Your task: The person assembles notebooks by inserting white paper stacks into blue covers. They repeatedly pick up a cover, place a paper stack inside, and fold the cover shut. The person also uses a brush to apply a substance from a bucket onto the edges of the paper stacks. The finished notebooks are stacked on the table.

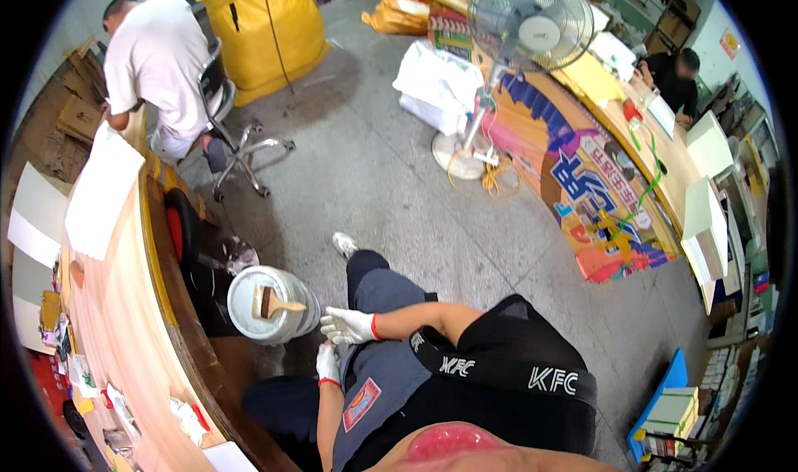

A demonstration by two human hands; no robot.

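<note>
Lettered strap (503, 375), printed patch (362, 404) too. Right hand (351, 326) looks loose, empty, near the bucket (298, 316); can't tell on left hand (328, 364).

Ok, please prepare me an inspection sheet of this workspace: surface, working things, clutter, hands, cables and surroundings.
Surface: wooden table at left, white sheets on its far part.
Job's things: brush lying on top of a whitish bucket.
Clutter: small mixed items scattered on the table's near part.
Hands: gloved right hand open near the bucket; gloved left hand close by, its grip unclear.
Cables: orange cord bunched on floor beside the fan.
Surroundings: seated person in light shirt, yellow bag, another person in black at right.
</note>
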